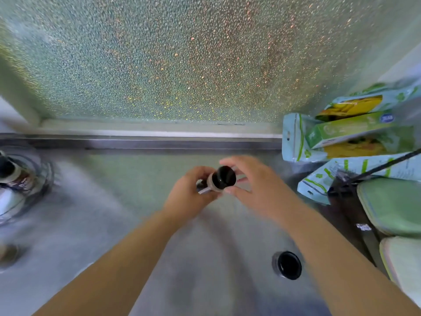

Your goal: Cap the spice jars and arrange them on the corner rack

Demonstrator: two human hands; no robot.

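Near the lower right, loose black cap point(287, 265) lying alone on the steel counter point(118, 215), open side up, bare metal all round it; further in, at centre, both hands meeting above the counter; left hand point(190, 195) curled round a small spice jar point(210, 182), held tilted, clear of the surface; right hand point(252, 182) pinching the black cap point(224, 176) on the jar's mouth with fingertips and thumb; seated fully or not, cannot tell through blur. Far edge bounded by a raised steel lip under frosted glass point(182, 60). Left edge taken by a wire rack point(43, 176) holding a dark-capped jar point(9, 169). Right side crowded with packets point(293, 137) and green lids point(394, 201); open room only through the middle.
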